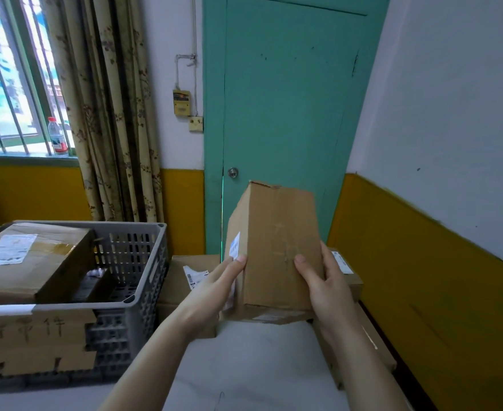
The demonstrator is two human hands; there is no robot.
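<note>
1. The person is holding a cardboard box (277,247) upright in front of them, just above the white table top (259,366) and before the teal door (288,99).
2. The left hand (214,283) is pressing against the box's left side, where a white label (234,244) is sticking. Its visible thumb is lying straight, reaching the front edge, and the remaining fingers are hiding behind the hand.
3. The right hand (327,286) is gripping the box's lower right edge. The thumb is lying on the brown front face and the fingers are wrapping round behind.
4. The box's torn top flap is pointing up toward the door knob (232,172), and the bottom edge is hanging near the table.
5. Several flat parcels (190,280) are lying on the table behind and beneath the held box. One labelled parcel (345,268) is peeking out just behind the right hand.
6. A grey plastic crate (152,262) is standing to the left, well apart from the held box. It is carrying a large taped carton (30,256) with a shipping label.
7. A cardboard sign (36,330) with handwritten characters is hanging on the crate's front.
8. A water bottle (57,137) is standing on the windowsill beside the floral curtain (110,114).
</note>
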